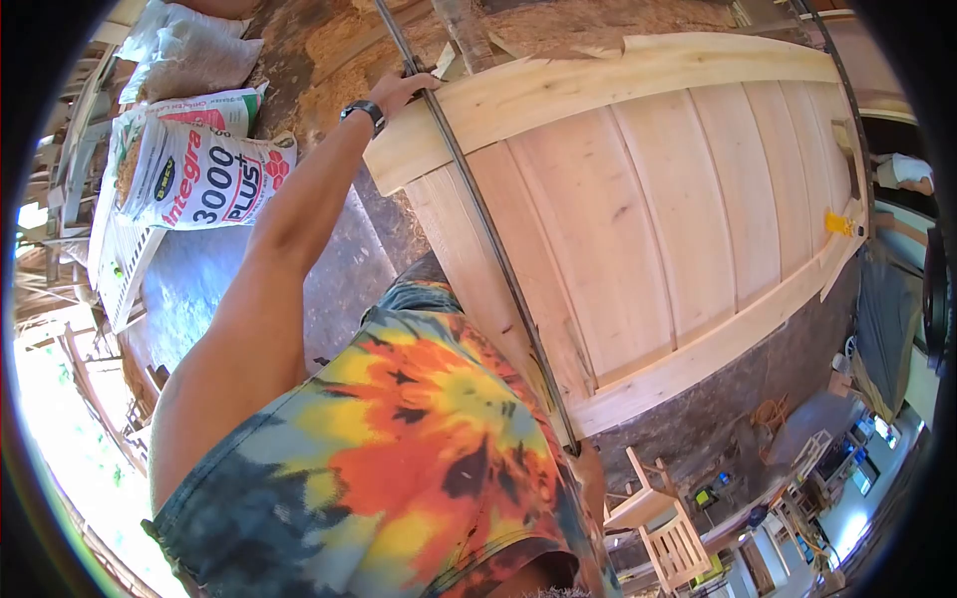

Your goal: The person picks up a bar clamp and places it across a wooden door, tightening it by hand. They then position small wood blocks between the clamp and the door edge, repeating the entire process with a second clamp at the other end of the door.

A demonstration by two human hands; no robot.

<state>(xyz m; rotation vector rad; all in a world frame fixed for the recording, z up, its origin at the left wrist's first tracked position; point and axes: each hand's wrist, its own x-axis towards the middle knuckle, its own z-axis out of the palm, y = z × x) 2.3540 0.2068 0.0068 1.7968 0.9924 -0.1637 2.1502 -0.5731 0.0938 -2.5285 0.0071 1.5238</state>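
Shirt (429, 429) partly hides right hand (590, 476) near bar (498, 247).

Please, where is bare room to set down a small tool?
Bare planks lie between the upper rail and lower rail, beyond the metal bar. Dark floor between lower rail and wooden chair also looks free. Crowded: along the bar, by left hand and right hand.

B-MEG, Integra 3000 PLUS+, white sack (212, 177)
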